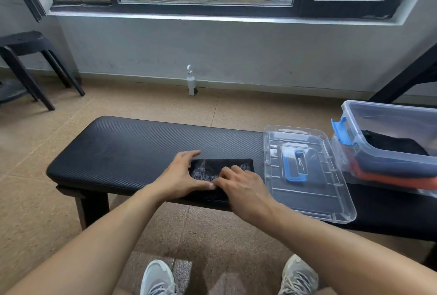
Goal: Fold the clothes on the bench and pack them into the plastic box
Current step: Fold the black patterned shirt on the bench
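Observation:
A small folded black garment (236, 164) with a grey mesh patch lies on the black padded bench (132, 145), near its front edge. My left hand (182, 175) rests on the garment's left end, fingers spread and fairly straight. My right hand (243, 188) lies over its front right part, fingers bent down onto the cloth; whether they pinch it is hidden. A clear plastic box (387, 117) with a blue latch stands at the bench's right end. It holds folded clothes (397, 144) in black, dark blue and orange.
The box's clear lid (305, 207) with a blue handle lies flat on the bench between the garment and the box. A white bottle (192, 82) stands on the floor by the wall. A black stool (28, 58) is far left. My shoes (157, 278) are below.

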The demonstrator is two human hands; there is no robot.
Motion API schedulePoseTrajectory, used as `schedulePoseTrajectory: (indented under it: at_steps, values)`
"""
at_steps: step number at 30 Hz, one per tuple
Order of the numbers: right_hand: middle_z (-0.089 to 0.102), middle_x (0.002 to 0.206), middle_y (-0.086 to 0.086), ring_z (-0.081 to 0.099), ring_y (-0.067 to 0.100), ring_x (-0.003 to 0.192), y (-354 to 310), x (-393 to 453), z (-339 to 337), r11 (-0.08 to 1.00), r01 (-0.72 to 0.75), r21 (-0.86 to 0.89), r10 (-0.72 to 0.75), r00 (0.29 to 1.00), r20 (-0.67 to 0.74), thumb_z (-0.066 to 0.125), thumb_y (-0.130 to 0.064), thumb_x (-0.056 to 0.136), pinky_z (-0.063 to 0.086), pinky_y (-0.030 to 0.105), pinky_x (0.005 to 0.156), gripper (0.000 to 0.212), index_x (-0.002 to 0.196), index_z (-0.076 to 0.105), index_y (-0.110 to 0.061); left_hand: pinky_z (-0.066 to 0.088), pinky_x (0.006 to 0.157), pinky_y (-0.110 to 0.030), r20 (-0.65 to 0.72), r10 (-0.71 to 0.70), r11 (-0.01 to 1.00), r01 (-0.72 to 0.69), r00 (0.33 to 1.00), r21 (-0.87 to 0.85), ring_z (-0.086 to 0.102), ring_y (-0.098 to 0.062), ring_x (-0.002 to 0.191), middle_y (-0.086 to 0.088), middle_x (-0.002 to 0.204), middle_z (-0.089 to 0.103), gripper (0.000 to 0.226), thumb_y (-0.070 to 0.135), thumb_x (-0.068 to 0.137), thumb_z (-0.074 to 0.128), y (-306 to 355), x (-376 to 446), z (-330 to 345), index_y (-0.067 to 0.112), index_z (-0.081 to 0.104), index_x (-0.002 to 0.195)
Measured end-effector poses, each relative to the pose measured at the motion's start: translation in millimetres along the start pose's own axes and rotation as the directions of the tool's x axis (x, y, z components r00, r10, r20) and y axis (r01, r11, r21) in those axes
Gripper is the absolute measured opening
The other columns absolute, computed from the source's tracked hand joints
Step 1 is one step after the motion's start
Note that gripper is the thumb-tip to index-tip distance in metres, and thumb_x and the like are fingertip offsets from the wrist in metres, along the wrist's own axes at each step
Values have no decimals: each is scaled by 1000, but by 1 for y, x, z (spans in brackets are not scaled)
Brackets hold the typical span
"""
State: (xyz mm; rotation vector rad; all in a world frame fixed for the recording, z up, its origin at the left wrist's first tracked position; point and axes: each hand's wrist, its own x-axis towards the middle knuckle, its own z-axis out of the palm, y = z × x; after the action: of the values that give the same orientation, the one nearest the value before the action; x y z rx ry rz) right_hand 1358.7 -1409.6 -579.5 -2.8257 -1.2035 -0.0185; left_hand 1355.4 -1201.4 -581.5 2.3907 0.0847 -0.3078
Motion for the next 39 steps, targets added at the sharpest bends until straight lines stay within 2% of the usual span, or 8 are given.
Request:
schedulePoseTrajectory:
  at_steps: [4,7,10,16,20,23,30,39]
  values:
    - [68,103,-2,61,16,97,9,3,-22,908,-209,362,154,973,174,41,-72,90,54,44,83,57,99,75,-27,37,118,-44,31,-117,992,118,993,-33,38,-23,145,-2,156,38,141,75,47,86,-2,5,0,20,25,161]
    - [59,120,-4,48,16,115,28,-2,-26,913,-326,245,312,945,93,57,-62,91,44,39,101,51,128,64,-28,44,105,-30,-8,-164,976,161,986,-146,54,-18,129,-3,143,56,108,58,60,91,0,10,0,17,45,150]
    - [46,142,0,34,24,133,44,-1,-25,900,-429,72,415,896,157,69,-72,75,33,41,113,87,144,47,-22,49,80,-24,-67,-179,970,165,982,-177,65,-14,102,4,109,71,54,44,68,92,4,11,2,20,70,111]
    - [30,160,6,10,32,152,58,1,-17,874,-464,143,409,862,298,73,-80,60,16,49,124,122,155,30,-17,55,81,-40,17,56,991,-54,998,-121,68,-23,88,-3,95,73,33,26,76,88,20,7,-7,24,56,86]
    - [56,112,-1,50,19,110,66,-6,-26,757,-439,485,350,898,266,89,-55,62,46,32,89,67,110,58,-21,58,90,-46,-36,208,945,-210,977,-249,70,-29,98,-7,102,75,34,9,80,82,30,-5,-17,24,52,85]
    - [67,91,-3,65,13,84,69,-13,-40,542,-411,733,357,902,242,91,-34,71,48,25,67,44,100,59,-21,60,82,-36,-137,170,903,-210,976,-374,72,-21,90,-7,101,74,33,2,83,80,39,-8,-20,18,51,89]
    - [77,108,13,74,28,101,78,-24,-59,-49,-165,985,408,897,171,76,-1,85,58,37,92,42,123,63,-11,59,67,-23,-303,-109,582,-186,947,-791,74,-17,94,-11,114,71,37,5,88,75,70,6,-3,14,56,118]
    - [78,104,7,74,27,100,116,-67,-84,91,38,995,811,577,-96,70,-10,93,58,47,93,26,118,67,-16,62,86,-50,-101,-159,472,-14,982,-881,75,-26,95,-13,110,74,36,34,93,71,159,41,48,14,56,118]
